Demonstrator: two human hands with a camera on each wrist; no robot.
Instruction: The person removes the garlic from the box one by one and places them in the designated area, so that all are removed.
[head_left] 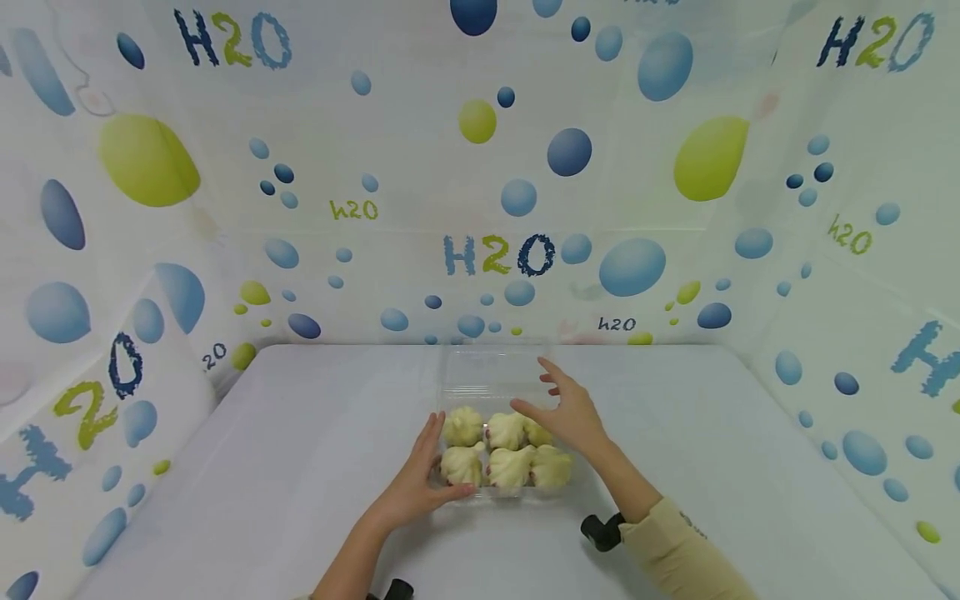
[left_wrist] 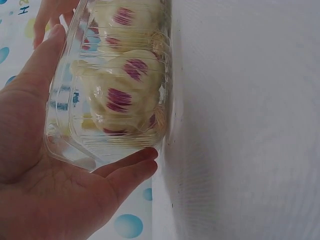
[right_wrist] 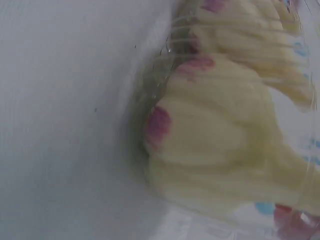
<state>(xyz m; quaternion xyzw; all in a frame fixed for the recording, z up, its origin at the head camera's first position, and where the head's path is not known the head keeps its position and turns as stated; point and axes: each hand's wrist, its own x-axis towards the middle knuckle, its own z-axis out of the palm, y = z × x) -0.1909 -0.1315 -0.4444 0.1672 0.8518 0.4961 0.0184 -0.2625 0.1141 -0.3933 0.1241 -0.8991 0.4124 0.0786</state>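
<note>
A clear plastic clamshell box (head_left: 517, 493) lies on the table with its lid (head_left: 480, 371) folded back at the far side. Several pale garlic bulbs (head_left: 510, 468) sit inside in two rows; purple streaks and root ends show through the wall in the left wrist view. My left hand (head_left: 416, 487) grips the box's near left corner, thumb along the front rim and fingers along the left end. Over the back right part of the box, my right hand (head_left: 570, 412) is spread, thumb apart from the fingers, holding nothing. In the right wrist view a garlic bulb (right_wrist: 210, 120) fills the middle.
A white table (head_left: 300, 467) extends around the box. Behind it and on both sides stand white curtains (head_left: 420, 150) printed with blue and green drops. Black wrist devices (head_left: 602, 532) are strapped at both forearms.
</note>
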